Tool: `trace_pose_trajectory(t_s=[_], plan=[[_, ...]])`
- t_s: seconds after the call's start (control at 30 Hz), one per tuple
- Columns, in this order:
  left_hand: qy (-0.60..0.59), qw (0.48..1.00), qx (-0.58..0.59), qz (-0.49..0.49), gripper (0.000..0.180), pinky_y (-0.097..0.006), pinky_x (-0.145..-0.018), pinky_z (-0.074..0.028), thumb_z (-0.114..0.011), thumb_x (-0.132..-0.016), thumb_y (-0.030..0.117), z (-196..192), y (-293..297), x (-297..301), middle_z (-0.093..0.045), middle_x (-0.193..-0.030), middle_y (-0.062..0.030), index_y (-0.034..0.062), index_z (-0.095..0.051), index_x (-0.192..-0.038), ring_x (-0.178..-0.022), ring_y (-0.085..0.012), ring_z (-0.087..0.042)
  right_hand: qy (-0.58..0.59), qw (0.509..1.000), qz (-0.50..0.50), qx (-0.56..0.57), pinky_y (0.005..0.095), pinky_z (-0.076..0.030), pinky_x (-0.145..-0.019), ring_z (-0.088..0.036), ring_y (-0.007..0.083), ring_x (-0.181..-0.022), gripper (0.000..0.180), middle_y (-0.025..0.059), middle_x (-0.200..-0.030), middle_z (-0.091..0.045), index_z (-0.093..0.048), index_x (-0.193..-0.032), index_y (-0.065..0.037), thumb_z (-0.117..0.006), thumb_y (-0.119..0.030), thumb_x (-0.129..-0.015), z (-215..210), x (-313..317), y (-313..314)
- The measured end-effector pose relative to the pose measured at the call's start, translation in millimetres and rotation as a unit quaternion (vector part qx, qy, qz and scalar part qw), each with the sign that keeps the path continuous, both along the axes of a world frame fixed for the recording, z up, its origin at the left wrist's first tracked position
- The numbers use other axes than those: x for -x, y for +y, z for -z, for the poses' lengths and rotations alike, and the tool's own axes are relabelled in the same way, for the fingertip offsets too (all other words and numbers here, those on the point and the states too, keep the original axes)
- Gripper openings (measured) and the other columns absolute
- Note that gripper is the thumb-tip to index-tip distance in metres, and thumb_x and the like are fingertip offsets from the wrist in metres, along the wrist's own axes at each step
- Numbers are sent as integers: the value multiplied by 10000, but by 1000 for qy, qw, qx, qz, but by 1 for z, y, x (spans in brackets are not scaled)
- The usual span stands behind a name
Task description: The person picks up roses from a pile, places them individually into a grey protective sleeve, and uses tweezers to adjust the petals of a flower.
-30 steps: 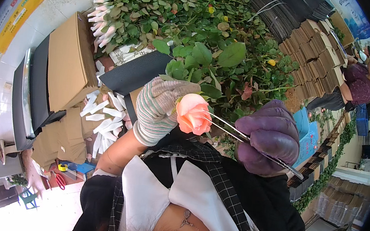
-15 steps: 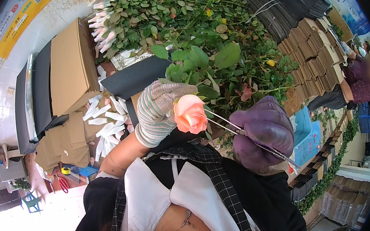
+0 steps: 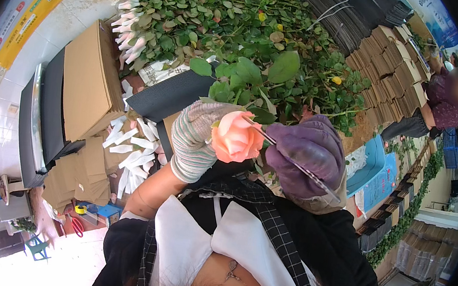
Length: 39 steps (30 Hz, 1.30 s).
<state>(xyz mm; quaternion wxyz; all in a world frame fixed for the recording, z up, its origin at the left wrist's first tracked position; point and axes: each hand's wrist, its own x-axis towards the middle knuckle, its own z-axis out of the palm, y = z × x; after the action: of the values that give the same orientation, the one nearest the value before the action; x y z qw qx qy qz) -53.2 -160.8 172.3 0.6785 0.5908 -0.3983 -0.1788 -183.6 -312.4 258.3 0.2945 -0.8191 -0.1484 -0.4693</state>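
Observation:
A coral-pink rose (image 3: 236,137) is held up in front of my chest, its bloom turned toward me. My left hand (image 3: 193,139), in a striped knit glove, is closed around it just below the bloom. My right hand (image 3: 307,155), in a purple-coated glove, grips metal tweezers (image 3: 264,134) whose back end sticks out below the fingers. The tweezer tips meet the outer petals at the bloom's upper right, with the prongs close together. Large green leaves (image 3: 282,67) stand beyond my hands; whether they belong to this rose is hard to tell.
Leafy rose stems (image 3: 230,20) cover the far side, with white-sleeved buds (image 3: 132,32) at their left. Loose white sleeves (image 3: 137,158) lie near my left forearm. Cardboard stacks (image 3: 384,70), a blue bin (image 3: 369,163) and another person (image 3: 448,102) are at right. Red scissors (image 3: 76,226) lie lower left.
My right hand has moved left toward the rose. The tweezer prongs, spread apart before, have come together at the petals. The rose has shifted slightly left.

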Motion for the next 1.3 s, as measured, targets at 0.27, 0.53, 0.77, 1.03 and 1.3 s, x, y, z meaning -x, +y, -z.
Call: trace_pose_trajectory(t_s=[0.27, 0.53, 0.77, 1.03, 1.3], plan=[[-291, 942, 22, -166, 341, -334, -822, -498, -672, -784, 158, 36, -4, -10, -668, -944, -56, 73, -600, -1106, -881, -232, -643, -52, 998, -32, -11, 318, -437, -568, -613, 190, -639, 266, 80, -853, -664, -567, -965, -103, -749, -148, -776, 8, 14, -9], [-391, 914, -4, -112, 490, -298, -926, -469, -716, -793, 222, 6, 14, -14, -594, -1156, -68, 79, -528, -1222, -1019, -184, -581, -21, 989, -146, -1, 312, -461, -583, -647, 204, -736, 381, 68, -944, -653, -547, -1001, -138, -793, -237, -728, -17, 29, -12], [-408, 888, 65, -203, 396, -375, -730, -498, -780, -612, 181, -12, 0, -8, -660, -958, -60, 118, -669, -988, -851, -274, -631, 1, 996, -93, 19, 305, -459, -596, -653, 193, -739, 347, 23, -947, -660, -565, -958, -172, -795, -239, -708, -19, 28, 0], [-254, 962, -55, -82, 353, -316, -855, -508, -640, -858, 179, 16, 20, -8, -632, -1079, -83, 48, -562, -1176, -896, -193, -627, 175, 925, -335, -33, 351, -477, -625, -653, 216, -737, 146, 44, -880, -666, -627, -848, -139, -731, -160, -747, -22, 16, -17], [-286, 956, -36, -51, 238, -303, -821, -517, -547, -915, 200, -27, 7, -3, -671, -983, -79, 35, -630, -1066, -876, -193, -643, 23, 976, -59, -208, 349, -494, -638, -646, 226, -745, 242, 90, -862, -660, -587, -950, -75, -689, -13, -739, 11, -3, -12]])
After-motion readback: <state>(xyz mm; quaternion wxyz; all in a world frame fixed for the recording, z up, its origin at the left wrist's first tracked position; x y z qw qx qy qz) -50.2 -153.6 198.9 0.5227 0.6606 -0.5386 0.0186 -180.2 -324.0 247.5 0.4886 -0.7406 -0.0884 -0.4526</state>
